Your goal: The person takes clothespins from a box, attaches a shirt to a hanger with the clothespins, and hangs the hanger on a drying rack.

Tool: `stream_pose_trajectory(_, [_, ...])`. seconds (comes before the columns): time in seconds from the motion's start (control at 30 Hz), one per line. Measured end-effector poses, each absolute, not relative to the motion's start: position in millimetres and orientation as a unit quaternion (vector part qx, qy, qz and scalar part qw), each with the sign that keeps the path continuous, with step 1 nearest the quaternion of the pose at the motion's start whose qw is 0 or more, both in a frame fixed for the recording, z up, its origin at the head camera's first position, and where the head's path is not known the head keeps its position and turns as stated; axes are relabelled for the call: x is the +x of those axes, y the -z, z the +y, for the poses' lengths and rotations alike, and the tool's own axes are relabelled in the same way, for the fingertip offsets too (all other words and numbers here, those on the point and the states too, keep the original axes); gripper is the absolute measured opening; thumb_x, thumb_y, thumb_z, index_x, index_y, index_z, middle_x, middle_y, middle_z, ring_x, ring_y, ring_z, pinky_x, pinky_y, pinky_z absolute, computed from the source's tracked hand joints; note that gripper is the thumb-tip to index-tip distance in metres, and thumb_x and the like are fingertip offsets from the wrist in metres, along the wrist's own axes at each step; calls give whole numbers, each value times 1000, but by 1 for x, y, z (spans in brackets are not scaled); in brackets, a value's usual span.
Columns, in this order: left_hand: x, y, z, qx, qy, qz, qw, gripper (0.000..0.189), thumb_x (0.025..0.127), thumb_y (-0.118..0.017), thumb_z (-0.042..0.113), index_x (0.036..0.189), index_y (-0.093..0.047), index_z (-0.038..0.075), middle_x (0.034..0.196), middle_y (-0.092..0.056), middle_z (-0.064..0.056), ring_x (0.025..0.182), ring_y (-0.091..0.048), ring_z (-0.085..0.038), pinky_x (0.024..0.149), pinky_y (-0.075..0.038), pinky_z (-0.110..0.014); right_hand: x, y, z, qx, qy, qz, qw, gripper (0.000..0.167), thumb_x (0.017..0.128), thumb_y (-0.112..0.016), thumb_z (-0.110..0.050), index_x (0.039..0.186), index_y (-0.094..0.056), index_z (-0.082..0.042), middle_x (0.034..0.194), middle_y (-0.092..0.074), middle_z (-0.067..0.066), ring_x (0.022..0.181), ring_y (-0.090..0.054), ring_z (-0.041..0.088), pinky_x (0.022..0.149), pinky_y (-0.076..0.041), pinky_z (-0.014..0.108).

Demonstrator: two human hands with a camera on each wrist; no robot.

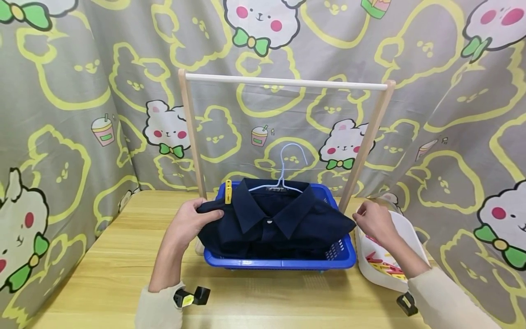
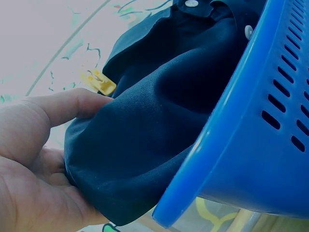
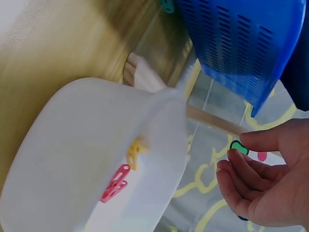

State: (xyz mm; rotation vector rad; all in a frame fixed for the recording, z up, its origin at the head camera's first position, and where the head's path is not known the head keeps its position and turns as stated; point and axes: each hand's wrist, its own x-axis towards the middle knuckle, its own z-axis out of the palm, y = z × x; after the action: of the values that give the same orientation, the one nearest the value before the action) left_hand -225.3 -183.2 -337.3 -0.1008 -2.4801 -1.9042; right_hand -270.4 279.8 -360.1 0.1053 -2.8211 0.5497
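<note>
A dark navy collared shirt (image 1: 271,224) lies over the blue basket (image 1: 279,263), a light blue wire hanger (image 1: 282,170) rising from its neck. On its left shoulder is a yellow clothespin (image 1: 228,192), also seen as a yellow clip (image 2: 100,82) in the left wrist view. My left hand (image 1: 186,224) pinches the shirt's left shoulder, thumb on top and fingers beneath the cloth. Beside the right shoulder, over the white tub (image 1: 392,282), hovers my right hand (image 1: 378,223). Its fingers are loosely bent and hold nothing in the right wrist view.
Red and yellow clothespins (image 1: 386,267) lie in the white tub, right of the basket. A wooden rack with a white rail (image 1: 283,81) stands behind the basket on the wooden table (image 1: 123,256). A patterned curtain (image 1: 135,55) surrounds the table.
</note>
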Motion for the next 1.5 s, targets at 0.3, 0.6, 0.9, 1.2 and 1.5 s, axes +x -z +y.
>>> stream_pose_trajectory(0.3, [-225, 338, -184, -33, 611, -791, 4, 24, 89, -76, 17, 94, -60, 0, 76, -55, 2, 76, -58, -16, 70, -49, -29, -272, 367, 291, 19, -189, -977, 97, 23, 88, -67, -16, 90, -68, 7, 83, -67, 21, 72, -59, 34, 58, -47, 38])
stream_pose_trajectory(0.6, [-226, 338, -184, -34, 611, -791, 5, 25, 89, -76, 18, 95, -60, 0, 76, -55, 2, 76, -58, -16, 70, -49, -29, -273, 372, 303, 9, -162, -986, 50, 26, 86, -68, -18, 90, -66, 8, 81, -67, 20, 71, -59, 32, 60, -47, 40])
stream_pose_trajectory(0.9, [-226, 338, -183, -36, 614, -789, 3, 25, 89, -76, 18, 96, -60, -1, 77, -57, 2, 77, -59, -16, 70, -50, -28, -271, 377, 309, 3, -149, -989, 12, 28, 86, -68, -20, 84, -65, 7, 76, -64, 15, 68, -59, 29, 59, -45, 38])
stream_pose_trajectory(1.2, [-225, 338, -184, -38, 616, -787, 1, 25, 89, -75, 17, 98, -61, -1, 79, -59, 2, 77, -60, -15, 71, -51, -28, -274, 386, 320, 1, -139, -990, 9, 27, 85, -66, -17, 88, -64, 10, 83, -65, 21, 74, -59, 34, 66, -48, 43])
stream_pose_trajectory(1.5, [-226, 339, -184, -35, 613, -789, 3, 25, 89, -75, 18, 97, -61, -1, 80, -58, 1, 78, -58, -16, 71, -50, -28, -278, 389, 329, -8, -144, -989, 16, 35, 80, -67, -16, 97, -63, 14, 84, -65, 22, 76, -59, 36, 70, -49, 44])
